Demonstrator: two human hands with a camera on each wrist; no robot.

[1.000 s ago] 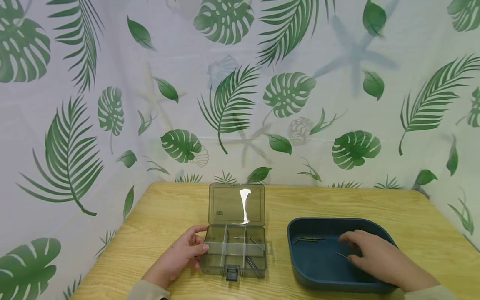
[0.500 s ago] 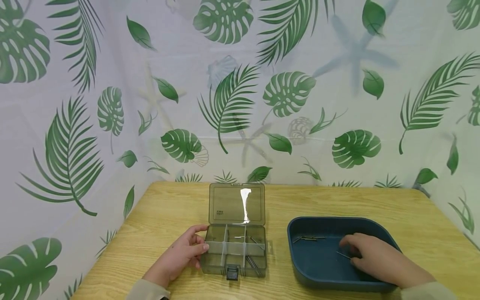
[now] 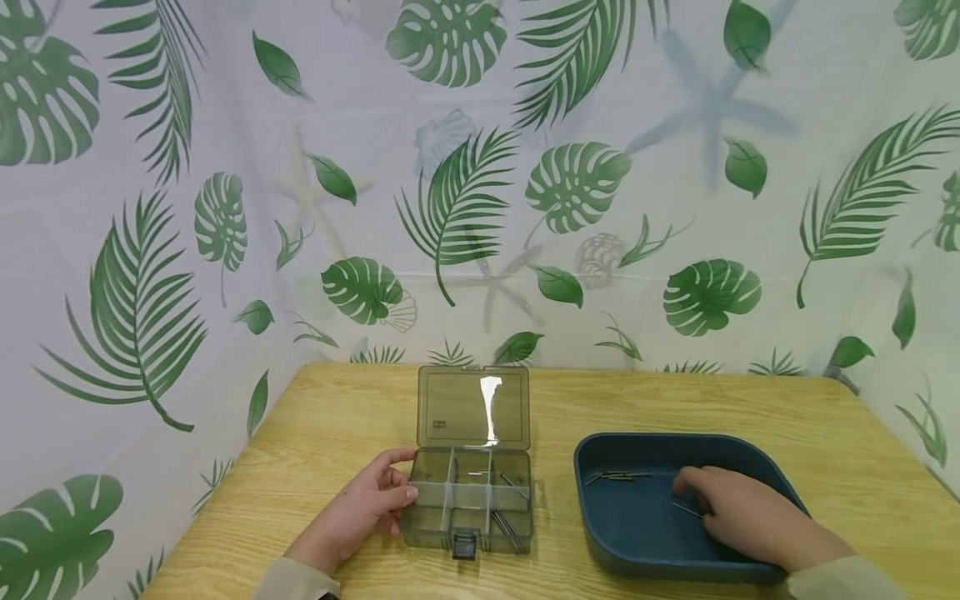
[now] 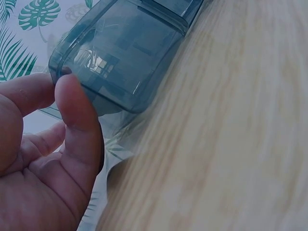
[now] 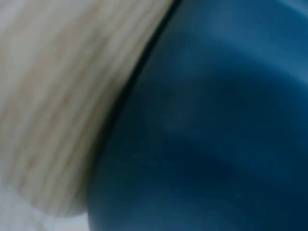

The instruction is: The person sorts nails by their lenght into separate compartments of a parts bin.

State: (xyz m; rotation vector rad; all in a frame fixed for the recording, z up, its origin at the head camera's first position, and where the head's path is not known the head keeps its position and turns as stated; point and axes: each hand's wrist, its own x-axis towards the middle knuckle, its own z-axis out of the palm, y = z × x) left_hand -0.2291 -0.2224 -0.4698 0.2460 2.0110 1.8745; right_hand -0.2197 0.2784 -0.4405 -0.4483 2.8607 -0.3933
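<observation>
A smoky clear compartment box stands with its lid raised. My left hand holds its left side, thumb on the rim and index finger at the back corner. In the left wrist view, that thumb and finger meet the box at its edge. My right hand is inside the dark blue tray, fingers bent downward. A thin nail-like metal pin lies with one end at the thumb; the other fingertips are partly hidden, so I cannot tell whether they pinch it.
Several thin metal pins lie at the tray's left. More dark pins sit in the box's right compartments. Both containers stand on a wooden table before a leaf-print curtain. The right wrist view is mostly blurred tray wall.
My right hand has shifted slightly, its thumb closing in on the single pin and its fingers bending more. The left hand and box have stayed in place.
</observation>
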